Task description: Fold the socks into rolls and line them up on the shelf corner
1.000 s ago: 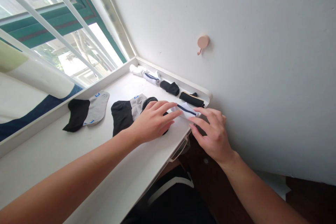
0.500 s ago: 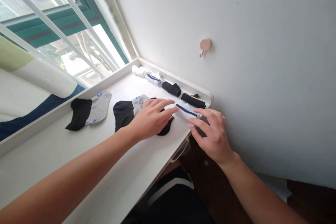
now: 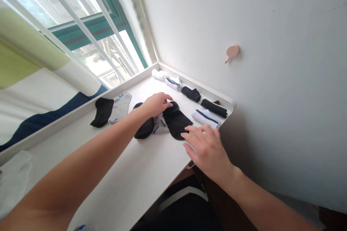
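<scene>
My left hand [image 3: 156, 104] rests with curled fingers on the top end of a black sock [image 3: 176, 120] lying on the white desk [image 3: 130, 184]. My right hand [image 3: 206, 149] is open, fingers spread, its fingertips at the black sock's lower edge. Under the left hand lies a grey and black sock [image 3: 151, 129]. A folded white sock with a blue stripe [image 3: 206, 118] lies free at the desk's right end, just beyond my right hand.
Along the raised back rim [image 3: 229, 101] lie folded socks: white [image 3: 159, 75], white striped [image 3: 173, 82], black [image 3: 191, 94], black [image 3: 214, 108]. A grey and black sock [image 3: 111, 108] lies by the window sill. A pink hook [image 3: 231, 52] is on the wall.
Both hands let go of the folded white striped sock, which now lies at the desk's right end. The left hand moved to the black sock and the right hand drew back toward it.
</scene>
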### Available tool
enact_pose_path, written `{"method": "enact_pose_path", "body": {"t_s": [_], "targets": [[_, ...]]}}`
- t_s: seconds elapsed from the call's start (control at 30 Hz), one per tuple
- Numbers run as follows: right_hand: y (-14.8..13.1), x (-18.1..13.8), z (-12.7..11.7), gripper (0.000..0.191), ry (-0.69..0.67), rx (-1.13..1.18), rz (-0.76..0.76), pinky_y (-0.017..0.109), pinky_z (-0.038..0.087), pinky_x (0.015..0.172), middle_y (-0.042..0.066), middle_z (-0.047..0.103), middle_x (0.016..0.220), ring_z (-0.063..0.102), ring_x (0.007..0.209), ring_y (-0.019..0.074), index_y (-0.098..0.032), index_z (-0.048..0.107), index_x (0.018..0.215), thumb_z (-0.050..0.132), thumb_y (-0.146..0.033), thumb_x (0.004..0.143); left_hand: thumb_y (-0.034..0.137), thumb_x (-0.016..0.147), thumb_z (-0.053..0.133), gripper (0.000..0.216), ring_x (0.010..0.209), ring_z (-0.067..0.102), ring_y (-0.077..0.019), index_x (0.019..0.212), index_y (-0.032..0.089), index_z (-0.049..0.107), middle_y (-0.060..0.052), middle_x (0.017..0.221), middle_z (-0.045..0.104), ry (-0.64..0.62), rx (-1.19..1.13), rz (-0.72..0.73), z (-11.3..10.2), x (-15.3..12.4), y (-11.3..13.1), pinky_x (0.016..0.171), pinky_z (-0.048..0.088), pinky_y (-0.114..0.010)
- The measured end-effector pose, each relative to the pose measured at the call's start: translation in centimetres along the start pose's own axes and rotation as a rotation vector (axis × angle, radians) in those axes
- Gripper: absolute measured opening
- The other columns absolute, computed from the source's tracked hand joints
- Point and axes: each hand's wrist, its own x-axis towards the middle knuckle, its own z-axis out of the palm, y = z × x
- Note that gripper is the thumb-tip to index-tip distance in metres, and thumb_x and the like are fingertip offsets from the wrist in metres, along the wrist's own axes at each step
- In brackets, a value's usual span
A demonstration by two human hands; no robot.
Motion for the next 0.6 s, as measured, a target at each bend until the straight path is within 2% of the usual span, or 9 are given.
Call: {"method": "enact_pose_path", "body": {"t_s": [0.13, 0.23, 0.3, 0.4, 0.47, 0.6], "targets": [[-0.5, 0.5, 0.8, 0.007, 0.006, -0.026, 0.006, 0.041, 0.034, 0.082, 0.0, 0.075, 0.12, 0.052, 0.097, 0.0239, -0.023, 0.073, 0.097, 0.07, -0.018, 0.093, 0.035, 0.085, 0.07, 0.023, 0.095, 0.068, -0.0243, 0.1, 0.021, 0.079, -0.006, 0.105, 0.072, 0.023, 0.018, -0.021, -0.3, 0.7, 0.3, 0.088, 0.053, -0.035], [-0.6, 0.9, 1.0, 0.009, 0.031, -0.037, 0.001, 0.04, 0.033, 0.08, 0.001, 0.076, 0.111, 0.053, 0.095, 0.0227, -0.022, 0.071, 0.088, 0.069, -0.015, 0.093, 0.03, 0.085, 0.068, 0.014, 0.09, 0.069, -0.0218, 0.089, 0.02, 0.077, -0.004, 0.101, 0.074, 0.026, -0.044, -0.042, -0.8, 0.7, 0.3, 0.085, 0.054, -0.032], [-0.7, 1.0, 1.2, 0.011, 0.028, -0.051, 0.0, 0.039, 0.033, 0.079, 0.002, 0.076, 0.107, 0.053, 0.094, 0.022, -0.021, 0.069, 0.087, 0.067, -0.015, 0.095, 0.028, 0.086, 0.067, 0.014, 0.089, 0.07, -0.0209, 0.093, 0.02, 0.076, -0.003, 0.098, 0.075, -0.003, -0.09, -0.048, -1.0, 0.6, 0.2, 0.083, 0.054, -0.03], [-0.9, 1.1, 1.3, 0.012, 0.006, -0.072, 0.011, 0.039, 0.033, 0.077, 0.004, 0.074, 0.101, 0.054, 0.09, 0.0213, -0.02, 0.068, 0.088, 0.063, -0.015, 0.097, 0.03, 0.083, 0.072, 0.027, 0.091, 0.071, -0.021, 0.109, 0.021, 0.075, -0.003, 0.102, 0.077, -0.064, -0.106, -0.042, -1.2, 0.2, 0.5, 0.081, 0.054, -0.029], [-1.0, 1.1, 1.4, 0.011, -0.003, -0.077, 0.015, 0.038, 0.033, 0.076, 0.004, 0.072, 0.098, 0.054, 0.087, 0.0208, -0.02, 0.067, 0.088, 0.062, -0.015, 0.097, 0.028, 0.083, 0.072, 0.03, 0.092, 0.071, -0.0217, 0.112, 0.02, 0.076, -0.004, 0.103, 0.077, -0.072, -0.075, -0.041, -1.3, -0.1, 1.0, 0.081, 0.054, -0.029], [-1.3, 1.2, 1.3, 0.014, -0.021, -0.094, -0.007, 0.037, 0.033, 0.076, 0.003, 0.069, 0.09, 0.053, 0.081, 0.0199, -0.02, 0.066, 0.086, 0.061, -0.012, 0.096, 0.025, 0.088, 0.065, 0.024, 0.094, 0.07, -0.0226, 0.106, 0.021, 0.08, -0.004, 0.1, 0.078, 0.063, -0.047, -0.018, -2.6, -1.5, 2.1, 0.086, 0.054, -0.032]]}}
